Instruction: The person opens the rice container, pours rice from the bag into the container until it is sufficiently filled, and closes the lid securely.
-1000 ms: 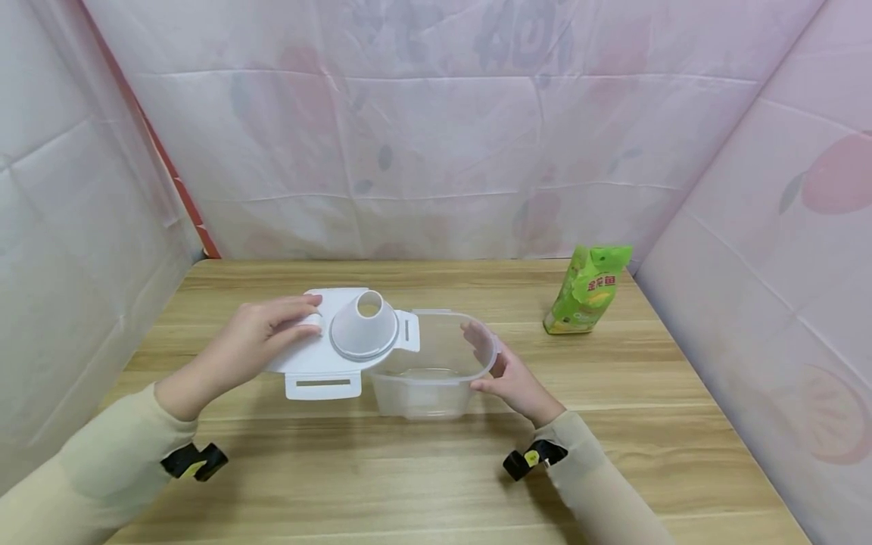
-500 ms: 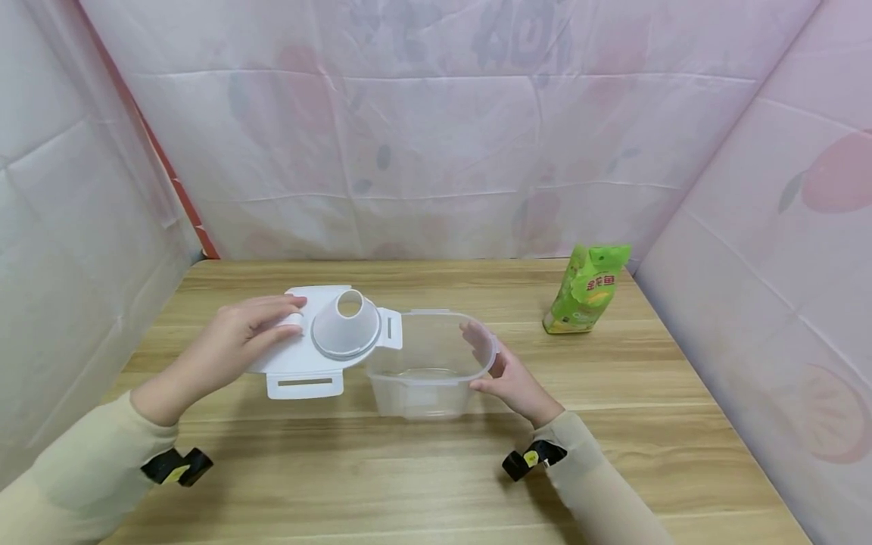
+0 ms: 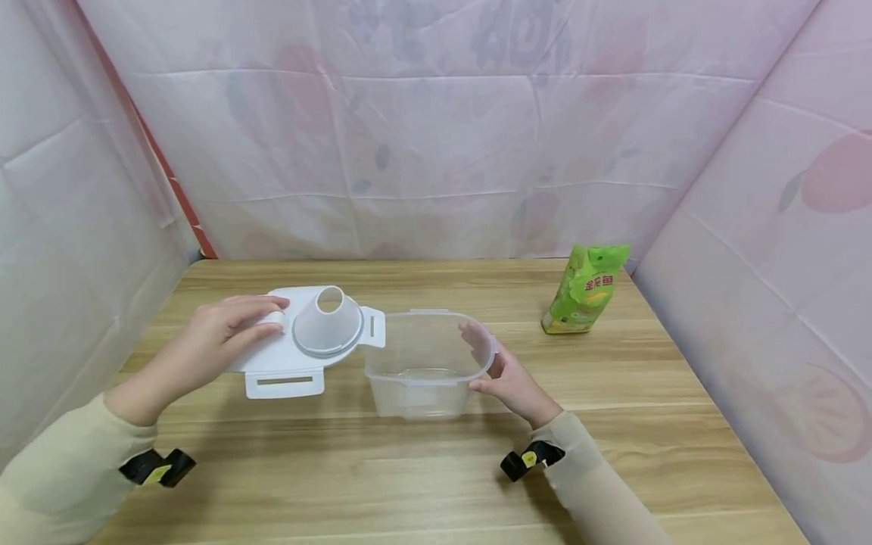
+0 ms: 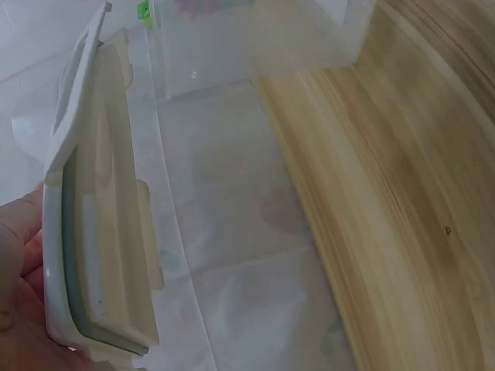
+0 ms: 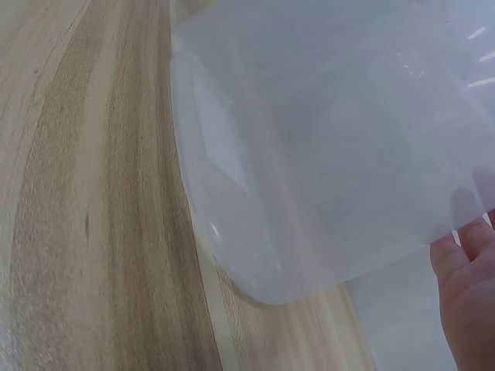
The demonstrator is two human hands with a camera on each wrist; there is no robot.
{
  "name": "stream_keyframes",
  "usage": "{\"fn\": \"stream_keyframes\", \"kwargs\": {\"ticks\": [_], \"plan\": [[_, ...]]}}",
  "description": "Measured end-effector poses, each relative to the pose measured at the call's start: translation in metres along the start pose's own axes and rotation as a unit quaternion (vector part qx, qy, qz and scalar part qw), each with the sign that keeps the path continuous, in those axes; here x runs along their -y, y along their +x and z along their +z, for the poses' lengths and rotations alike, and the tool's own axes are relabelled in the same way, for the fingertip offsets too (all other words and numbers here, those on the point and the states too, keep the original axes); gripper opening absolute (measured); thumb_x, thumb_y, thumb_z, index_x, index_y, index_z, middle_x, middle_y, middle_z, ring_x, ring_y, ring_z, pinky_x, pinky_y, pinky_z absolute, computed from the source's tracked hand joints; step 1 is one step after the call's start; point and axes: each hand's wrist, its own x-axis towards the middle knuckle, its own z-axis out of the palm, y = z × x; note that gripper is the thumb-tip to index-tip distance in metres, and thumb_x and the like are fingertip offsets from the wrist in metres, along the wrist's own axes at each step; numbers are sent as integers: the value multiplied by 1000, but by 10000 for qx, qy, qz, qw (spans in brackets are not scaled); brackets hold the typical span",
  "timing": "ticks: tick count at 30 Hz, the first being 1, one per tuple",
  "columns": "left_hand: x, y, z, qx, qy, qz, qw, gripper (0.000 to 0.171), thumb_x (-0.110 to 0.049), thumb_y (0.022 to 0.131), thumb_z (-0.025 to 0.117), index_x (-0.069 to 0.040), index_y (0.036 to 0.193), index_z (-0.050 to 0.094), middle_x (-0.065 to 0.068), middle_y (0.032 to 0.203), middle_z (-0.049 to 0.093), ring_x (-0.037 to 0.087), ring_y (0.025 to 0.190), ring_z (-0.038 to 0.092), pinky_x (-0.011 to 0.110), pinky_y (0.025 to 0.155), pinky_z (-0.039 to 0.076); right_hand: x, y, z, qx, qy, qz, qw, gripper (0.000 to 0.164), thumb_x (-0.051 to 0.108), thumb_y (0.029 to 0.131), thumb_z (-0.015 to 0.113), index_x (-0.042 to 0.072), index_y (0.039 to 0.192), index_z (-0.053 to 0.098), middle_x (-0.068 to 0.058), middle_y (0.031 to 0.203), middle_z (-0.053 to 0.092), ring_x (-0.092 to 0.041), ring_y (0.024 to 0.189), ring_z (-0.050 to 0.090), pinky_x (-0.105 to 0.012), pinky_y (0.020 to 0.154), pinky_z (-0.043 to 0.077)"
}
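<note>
My left hand (image 3: 214, 333) grips a white lid (image 3: 269, 356) by its left part, fingers on top near a small raised knob. A translucent cone-shaped cup (image 3: 327, 329) with a round hole at its top sits on the lid. In the left wrist view the lid (image 4: 104, 224) appears edge-on, showing a grey-green seal along its rim. Left of centre, it is held above the table, its right tab just past the rim of a clear plastic storage box (image 3: 422, 397). The box stands upright, uncovered. My right hand (image 3: 514, 386) holds its right end, fingers behind and thumb in front.
At the back right of the wooden table (image 3: 436, 484) stands a green packet (image 3: 589, 291) with red lettering, leaning slightly. Pale printed curtains (image 3: 436, 166) rise behind the table and along both sides. A black strap with a camera (image 3: 158, 468) is on each wrist.
My left hand has carried the lid leftward, off the top of the box, so more of the box's opening shows. The right hand and the box have stayed put.
</note>
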Motion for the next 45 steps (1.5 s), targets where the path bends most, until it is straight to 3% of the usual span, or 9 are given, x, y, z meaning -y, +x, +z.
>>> {"fn": "stream_keyframes", "kwargs": {"ticks": [4,12,21,26,34,39,45], "plan": [[3,-3,-7,-30,133,-1,9999,28,-15,81,73,-12,109,69,4,109,67,26,102,60,8,85,33,-1,0,0,9,-9,17,10000,85,11,81,73,10,148,21,-15,151,23,-27,138,18,-24,108,22],[12,-12,-18,-173,375,-38,9991,25,-15,82,71,-16,108,68,4,106,67,5,97,54,10,78,33,-1,1,-1,-5,28,-39,10000,84,10,81,72,8,148,21,-17,150,23,-27,138,19,-25,108,22],[22,-23,-27,-221,318,34,9992,25,-10,82,70,-16,106,68,4,108,66,-13,106,42,5,84,27,0,0,0,-7,42,11,10000,84,9,81,72,10,148,21,-15,151,23,-27,138,19,-25,108,21],[28,-28,-33,-233,366,16,9991,24,-9,82,70,-16,105,68,1,107,64,-16,108,39,3,85,25,-1,0,0,6,49,43,10000,85,12,81,72,10,148,21,-14,151,22,-26,138,18,-26,108,21],[41,-38,-39,-218,256,78,9994,22,-5,82,69,-14,102,68,-26,115,53,-14,109,36,4,87,23,-1,0,0,-4,81,42,10000,85,14,81,73,10,148,21,-14,151,22,-26,138,18,-24,108,21],[47,-42,-43,-244,261,101,9993,21,-4,82,69,-12,101,68,-31,114,50,-14,109,36,4,88,22,-1,0,0,-16,119,56,9999,85,14,81,73,10,148,21,-14,151,22,-26,138,18,-23,108,21],[48,-48,-51,-274,249,-170,9992,23,-3,80,70,-12,102,68,-33,114,50,-14,107,37,2,87,22,-1,-1,1,-19,120,30,9999,84,11,81,72,8,148,21,-15,151,22,-27,138,18,-23,108,21]]}}
